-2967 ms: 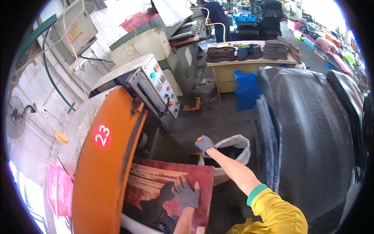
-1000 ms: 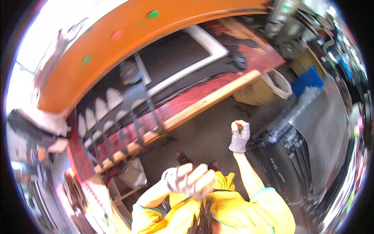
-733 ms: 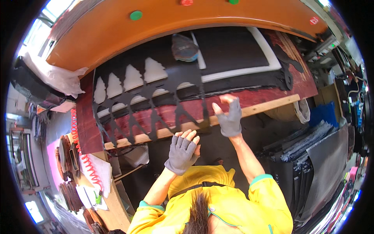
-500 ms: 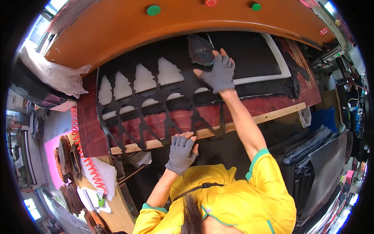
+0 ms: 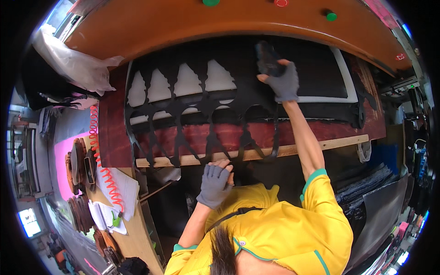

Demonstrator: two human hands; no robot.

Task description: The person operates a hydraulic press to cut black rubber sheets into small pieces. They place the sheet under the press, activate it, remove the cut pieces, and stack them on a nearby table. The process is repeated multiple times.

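Note:
My right hand, in a grey fingerless glove, reaches across the worktable to a dark block-like cutting die. Thumb and fingers are at the near end of the die, which is smeared by motion. Under it lies a black sheet, with several pointed cutouts at its left showing white below. Strips of the cut sheet reach over the table's near edge. My left hand, gloved the same way, rests its fingertips by the wooden edge strip, close to those black strips, and holds nothing that I can see.
An orange machine beam with green and red buttons spans the far side. At the left hang clear plastic and a red coiled hose, near a stand of more dies. Dark sheets are stacked at the right.
The view has shifted, so the table appears further right. My right hand has closed in on the die, which now blurs with motion and seems slightly shifted right. My left hand stays at the edge.

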